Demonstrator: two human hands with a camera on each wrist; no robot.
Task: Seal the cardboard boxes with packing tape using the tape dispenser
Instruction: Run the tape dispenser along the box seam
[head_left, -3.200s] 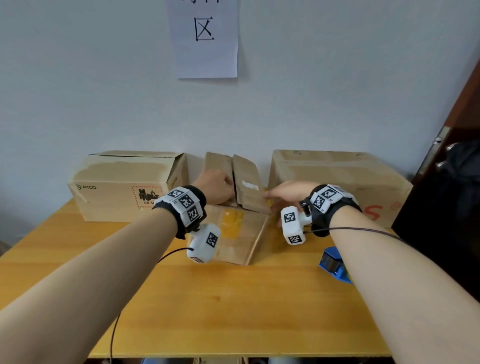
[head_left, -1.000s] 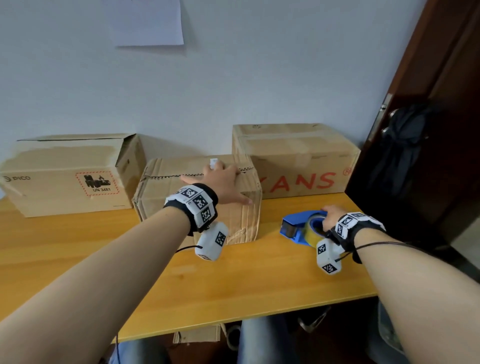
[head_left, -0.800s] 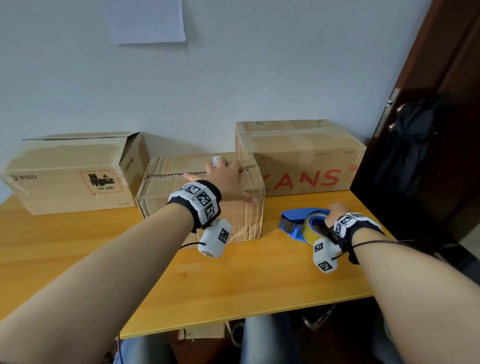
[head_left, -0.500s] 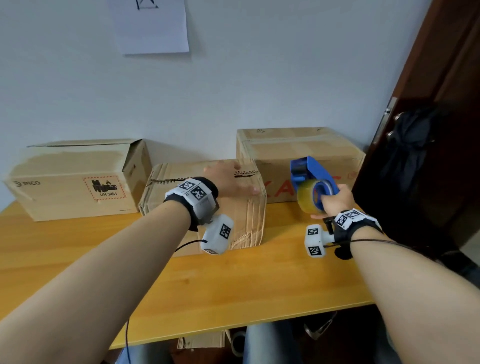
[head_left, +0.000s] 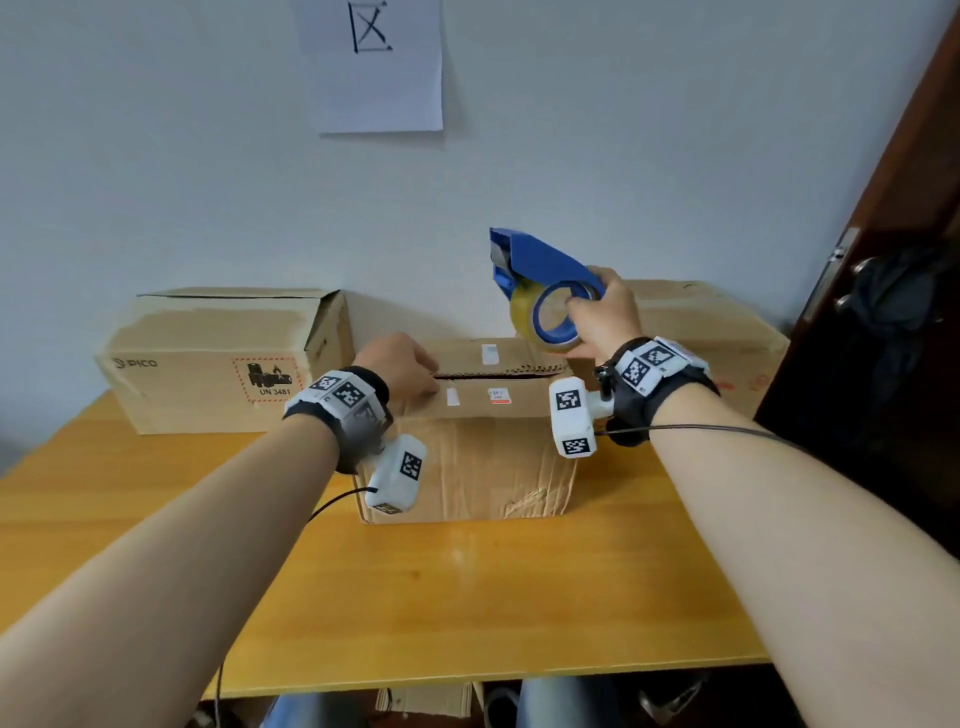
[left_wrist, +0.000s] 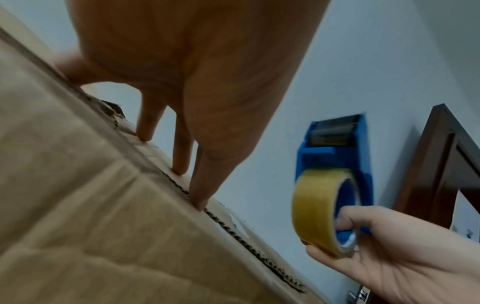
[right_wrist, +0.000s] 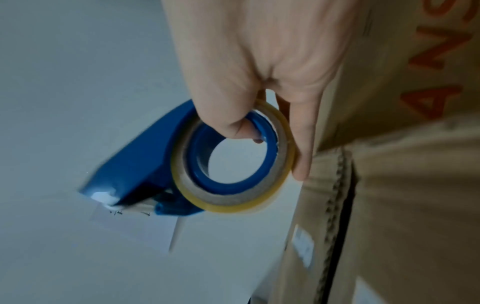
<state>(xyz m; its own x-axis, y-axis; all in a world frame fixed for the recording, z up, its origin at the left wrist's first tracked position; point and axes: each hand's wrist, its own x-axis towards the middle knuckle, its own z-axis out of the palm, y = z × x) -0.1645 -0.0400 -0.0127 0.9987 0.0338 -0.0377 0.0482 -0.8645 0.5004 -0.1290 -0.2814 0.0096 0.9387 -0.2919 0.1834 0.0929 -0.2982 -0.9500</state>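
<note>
Table (head_left: 467, 597) of yellow wood carries everything here, pushed against a pale wall (head_left: 208, 182) where a paper sheet (head_left: 379, 78) with a black mark hangs above the middle box. Dark door (head_left: 893, 312) stands to the right of the middle box, past the table's edge.

You have three cardboard boxes in a row. The left box (head_left: 218, 358), printed with a red-framed UN 3481 label, sits to the left of the middle box and closer to the wall. The right box (head_left: 717, 338) with orange lettering sits to the right of the middle box and also further back. The middle box (head_left: 467, 457) stands nearest you, its front creased, its two top flaps down with a dark open seam running across the top.

Your left hand (head_left: 400, 364) rests on the left end of that seam; in the left wrist view its fingertips (left_wrist: 198, 202) are straight, slightly spread, and press down along the flap edge.

Your right hand (head_left: 602, 317) holds the blue tape dispenser (head_left: 540, 265) in the air above the right end of the middle box, clear of the cardboard. Your thumb hooks through the core of the yellowish tape roll (head_left: 540, 322) while the other fingers (right_wrist: 302, 139) wrap its outer rim, clamped on it. The dispenser's cutter end points up and to the left, away from the box top.
</note>
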